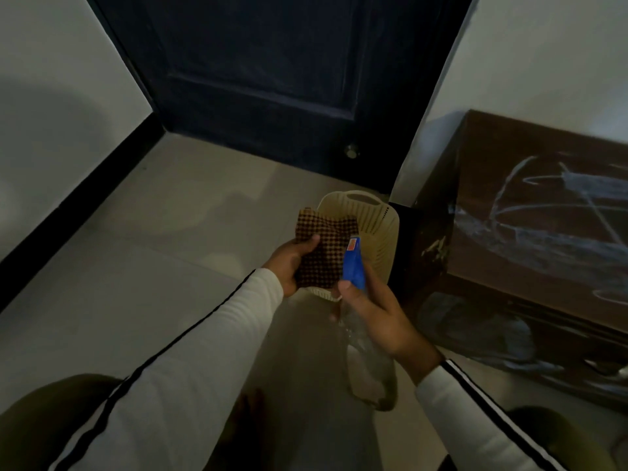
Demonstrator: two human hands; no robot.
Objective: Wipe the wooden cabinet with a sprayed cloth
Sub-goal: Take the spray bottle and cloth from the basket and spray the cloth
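Both fingers (311, 240) curled, cloth (326, 256) left, bottle (368, 365) right

Take the basket (382, 229) on the floor (163, 273) as your mark. Your left hand (292, 263) holds the cloth (326, 256) over the basket's left part, hiding some of its rim. Your right hand (377, 317) grips the spray bottle (368, 372) on your side of the basket, its nozzle end just right of the cloth. The cabinet (526, 239) stands just right of the basket. The door (272, 73) is behind the basket, and a wall (51, 96) runs well to its left.
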